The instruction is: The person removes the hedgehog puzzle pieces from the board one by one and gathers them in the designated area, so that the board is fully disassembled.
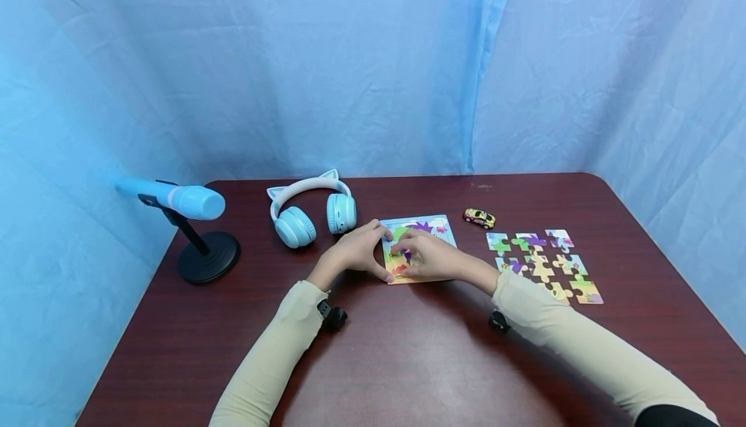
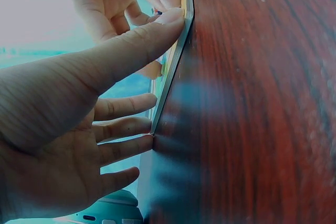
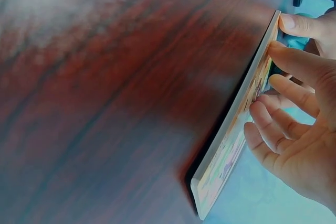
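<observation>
A puzzle board (image 1: 444, 232) with a colourful cartoon picture lies on the table. My left hand (image 1: 358, 251) is spread along its left side. In the left wrist view, the thumb (image 2: 168, 22) touches the board's near corner and the straight fingers (image 2: 126, 126) reach its edge. Over the middle of the board is my right hand (image 1: 430, 256). Its thumb (image 3: 296, 59) rests near the board's near edge in the right wrist view, and its loosely bent fingers (image 3: 268, 124) touch the picture. No piece shows between them; the area under the fingertips is partly hidden.
Several loose jigsaw pieces (image 1: 539, 267) lie right of the board, partly behind the right forearm. A small toy car (image 1: 480, 218) is above them. Cat-ear headphones (image 1: 296, 226) lie at the back left, and a blue microphone (image 1: 198, 203) on a black stand (image 1: 208, 258) is farther left.
</observation>
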Demonstrator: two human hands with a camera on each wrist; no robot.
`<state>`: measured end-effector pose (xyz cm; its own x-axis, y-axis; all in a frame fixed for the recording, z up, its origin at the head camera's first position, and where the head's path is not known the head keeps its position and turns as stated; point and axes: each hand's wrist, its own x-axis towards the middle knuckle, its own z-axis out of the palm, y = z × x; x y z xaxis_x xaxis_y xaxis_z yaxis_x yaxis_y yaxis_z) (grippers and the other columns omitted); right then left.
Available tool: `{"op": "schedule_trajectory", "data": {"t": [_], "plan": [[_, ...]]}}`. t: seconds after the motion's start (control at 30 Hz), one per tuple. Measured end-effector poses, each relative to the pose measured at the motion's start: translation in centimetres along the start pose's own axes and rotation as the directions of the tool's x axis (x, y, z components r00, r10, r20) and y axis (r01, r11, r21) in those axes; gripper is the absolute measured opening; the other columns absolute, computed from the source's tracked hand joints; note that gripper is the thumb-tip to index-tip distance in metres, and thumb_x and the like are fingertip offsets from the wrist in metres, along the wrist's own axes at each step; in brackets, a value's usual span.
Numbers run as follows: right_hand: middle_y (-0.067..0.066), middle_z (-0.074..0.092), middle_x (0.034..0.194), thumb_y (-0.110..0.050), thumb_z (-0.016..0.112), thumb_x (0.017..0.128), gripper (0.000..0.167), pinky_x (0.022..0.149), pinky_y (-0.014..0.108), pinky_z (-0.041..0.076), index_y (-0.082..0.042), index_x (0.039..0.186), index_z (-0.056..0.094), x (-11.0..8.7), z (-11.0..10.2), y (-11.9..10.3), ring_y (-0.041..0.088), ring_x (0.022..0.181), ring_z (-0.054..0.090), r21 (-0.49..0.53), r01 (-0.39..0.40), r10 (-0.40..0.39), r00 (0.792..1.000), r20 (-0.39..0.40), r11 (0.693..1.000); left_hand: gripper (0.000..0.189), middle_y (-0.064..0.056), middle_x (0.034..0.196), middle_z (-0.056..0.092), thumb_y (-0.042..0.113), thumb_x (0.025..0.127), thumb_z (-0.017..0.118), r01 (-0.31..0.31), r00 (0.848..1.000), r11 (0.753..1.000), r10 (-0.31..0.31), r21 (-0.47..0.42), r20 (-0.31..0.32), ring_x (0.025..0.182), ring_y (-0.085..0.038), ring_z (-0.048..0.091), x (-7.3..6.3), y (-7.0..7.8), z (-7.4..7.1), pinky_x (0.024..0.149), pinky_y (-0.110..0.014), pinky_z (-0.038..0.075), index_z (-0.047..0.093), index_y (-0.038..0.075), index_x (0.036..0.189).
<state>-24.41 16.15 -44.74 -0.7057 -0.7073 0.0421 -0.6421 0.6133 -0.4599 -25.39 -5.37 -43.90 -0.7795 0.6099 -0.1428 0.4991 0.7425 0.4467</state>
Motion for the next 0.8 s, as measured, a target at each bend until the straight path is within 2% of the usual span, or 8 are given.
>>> {"op": "schedule_trajectory", "data": {"t": [0.17, 0.3, 0.53, 0.8], "plan": [[0.010, 0.066, 0.116, -0.017, 0.085, 0.082, 0.041, 0.082, 0.034, 0.050, -0.005, 0.120, 0.074, 0.13, -0.20, -0.31, 0.022, 0.096, 0.058, -0.002, 0.003, -0.003, 1.000, 0.003, 1.000, 0.083, -0.010, 0.134, 0.052, 0.046, 0.074, 0.091, 0.001, 1.000, 1.000, -0.001, -0.002, 0.001, 0.114, -0.023, 0.059, -0.01, 0.02, -0.06, 0.093, -0.040, 0.053, 0.056, 0.009, 0.140], [0.009, 0.066, 0.117, -0.019, 0.086, 0.081, 0.042, 0.083, 0.034, 0.049, -0.007, 0.119, 0.075, 0.23, -0.22, -0.45, 0.022, 0.098, 0.057, 0.017, -0.025, 0.025, 1.000, 0.010, 1.000, 0.083, -0.010, 0.135, 0.052, 0.046, 0.074, 0.091, 0.009, 1.000, 1.000, -0.009, 0.003, 0.004, 0.115, -0.023, 0.059, -0.04, 0.13, -0.14, 0.094, -0.040, 0.053, 0.056, 0.009, 0.139], [0.008, 0.066, 0.111, -0.022, 0.085, 0.076, 0.043, 0.075, 0.029, 0.048, -0.009, 0.116, 0.075, 0.54, 0.01, -0.23, 0.022, 0.096, 0.055, 0.034, -0.044, 0.044, 0.999, 0.001, 0.998, 0.081, -0.010, 0.133, 0.053, 0.044, 0.075, 0.091, 0.000, 1.000, 1.000, 0.000, -0.008, 0.000, 0.111, -0.023, 0.059, -0.20, 0.25, -0.24, 0.091, -0.039, 0.053, 0.057, 0.008, 0.138], [0.005, 0.063, 0.109, -0.022, 0.084, 0.072, 0.043, 0.072, 0.028, 0.047, -0.013, 0.113, 0.075, 0.60, 0.20, -0.22, 0.019, 0.093, 0.053, 0.025, -0.050, 0.050, 0.999, -0.002, 0.998, 0.079, -0.011, 0.132, 0.053, 0.043, 0.075, 0.091, -0.005, 1.000, 1.000, 0.005, -0.010, -0.003, 0.113, -0.023, 0.059, -0.06, 0.10, -0.19, 0.093, -0.040, 0.053, 0.058, 0.008, 0.137]]}}
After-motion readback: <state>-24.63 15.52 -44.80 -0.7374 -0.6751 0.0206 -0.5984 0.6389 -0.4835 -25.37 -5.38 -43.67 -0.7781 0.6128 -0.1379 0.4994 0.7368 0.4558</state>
